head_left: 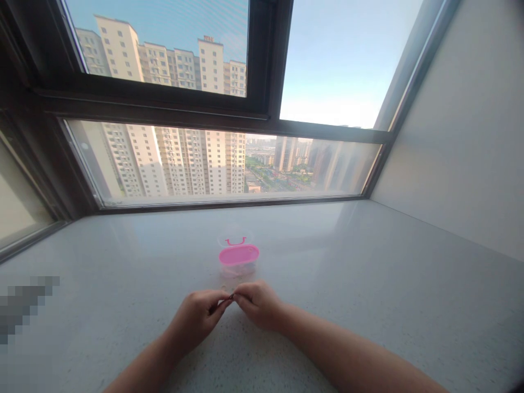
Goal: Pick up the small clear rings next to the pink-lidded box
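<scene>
Surface: pale stone sill [368,284] under a big window [229,164], towers outside.
Hands: left hand [196,315] and right hand [257,302] meet at lower centre, fingertips pinching one tiny dark bit [231,297] together.
Container: little clear tub, pink lid [239,255], just above the hands.

This was a room high up in an apartment block, shown by the broad pale stone windowsill [368,284] filling the lower frame, the dark-framed window [270,117] across the top, and the residential towers [180,158] beyond the glass at upper left.
</scene>
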The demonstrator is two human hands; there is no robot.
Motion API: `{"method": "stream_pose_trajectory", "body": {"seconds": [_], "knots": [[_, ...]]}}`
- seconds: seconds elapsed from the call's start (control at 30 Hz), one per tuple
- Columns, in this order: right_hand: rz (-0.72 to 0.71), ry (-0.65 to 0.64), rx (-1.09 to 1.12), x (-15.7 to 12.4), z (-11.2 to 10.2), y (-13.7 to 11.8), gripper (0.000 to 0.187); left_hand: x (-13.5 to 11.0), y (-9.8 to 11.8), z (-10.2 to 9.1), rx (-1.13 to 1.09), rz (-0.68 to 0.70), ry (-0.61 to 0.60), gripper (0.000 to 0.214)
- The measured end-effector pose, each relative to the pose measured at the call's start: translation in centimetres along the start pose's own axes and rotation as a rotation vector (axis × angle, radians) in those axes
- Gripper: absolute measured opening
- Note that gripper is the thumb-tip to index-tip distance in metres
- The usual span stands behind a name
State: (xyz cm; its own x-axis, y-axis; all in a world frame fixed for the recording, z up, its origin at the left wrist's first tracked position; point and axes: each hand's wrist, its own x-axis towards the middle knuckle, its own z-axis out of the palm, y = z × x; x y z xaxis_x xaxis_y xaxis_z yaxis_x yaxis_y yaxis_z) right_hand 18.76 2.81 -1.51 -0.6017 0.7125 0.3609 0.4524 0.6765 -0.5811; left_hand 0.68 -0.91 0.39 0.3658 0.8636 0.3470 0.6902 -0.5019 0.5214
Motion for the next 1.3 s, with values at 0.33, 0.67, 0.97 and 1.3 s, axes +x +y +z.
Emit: {"method": "stream_pose_trajectory", "body": {"seconds": [0.33, 0.67, 0.97, 1.3], "knots": [[-0.043, 0.018, -0.185, -0.07, -0.18, -0.51, 0.025, -0.02, -0.12, 0.09, 0.015, -0.006, -0.017, 0.026], [0.021, 0.04, -0.082, -0.04, -0.36, -0.87, 0.021, 0.01, -0.04, 0.05, 0.036, -0.018, -0.048, 0.028], [0.026, 0.098, 0.006, -0.27, -0.15, -0.97, 0.017, -0.12, -0.02, 0.13, 0.052, -0.012, -0.082, 0.026], [-0.016, 0.085, 0.018, -0.17, -0.16, -0.73, 0.022, -0.01, -0.09, 0.26, 0.042, -0.024, -0.067, 0.027]]}}
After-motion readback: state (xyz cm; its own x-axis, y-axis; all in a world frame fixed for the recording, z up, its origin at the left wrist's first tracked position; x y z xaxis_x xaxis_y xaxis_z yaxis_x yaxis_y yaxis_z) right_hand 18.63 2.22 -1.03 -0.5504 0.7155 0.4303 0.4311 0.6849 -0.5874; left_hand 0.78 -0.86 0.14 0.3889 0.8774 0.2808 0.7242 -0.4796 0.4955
